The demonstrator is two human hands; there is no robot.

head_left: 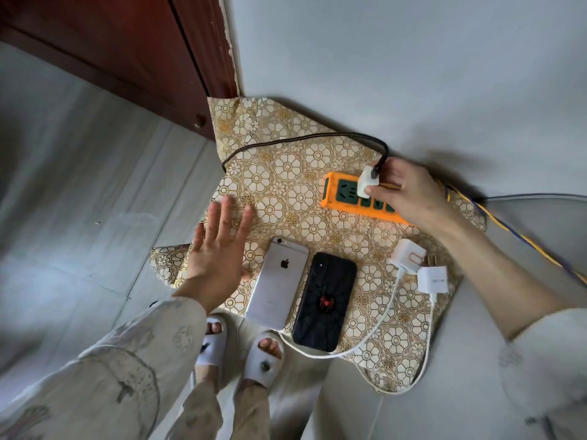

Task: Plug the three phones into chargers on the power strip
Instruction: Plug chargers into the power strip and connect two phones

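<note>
Head view: a small table covered by a flower-patterned cloth (286,173) is seen from above, set against a pale wall.
First charger: a white charger block (367,181) with a dark braided cable (286,141) is clamped between the fingers of the right hand (409,195) and held at a socket of the power strip (355,200); whether it is fully seated cannot be told.
Left hand: the left hand (216,258) is held flat with fingers spread apart, gripping nothing, just beside the phones.
Phones: only two are shown, a silver phone (278,282) and a black phone (325,301) with a red spider mark, laid back-up side by side at the near edge; no cable is seen entering either.
Left to do: two white chargers (421,265) with white cables lie loose near the right edge, not yet plugged in.
Materials: the strip is a long orange plastic bar with dark green socket faces; the cloth looks glossy; the chargers are smooth, rounded blocks.
Progress: judged early, with the first plug in hand.
</note>
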